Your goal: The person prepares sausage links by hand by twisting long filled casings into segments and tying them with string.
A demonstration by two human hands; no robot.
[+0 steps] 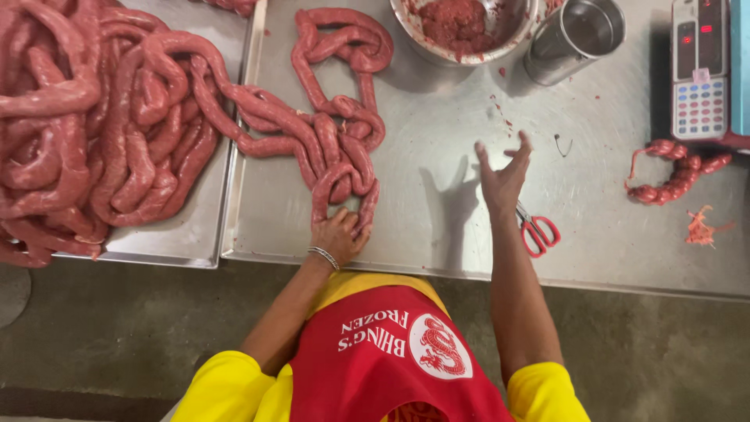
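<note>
Head view: left hand (337, 234) presses, fingers together, on the long red raw sausage rope (336, 156); right hand (502, 176) hovers spread above red-handled scissors (536, 229) on the steel bench (437, 117).

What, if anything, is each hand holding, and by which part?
The left hand grips the near end of the long sausage rope, fingers around its lowest loop. The right hand holds nothing; it is open above the steel table, near the red-handled scissors.
</note>
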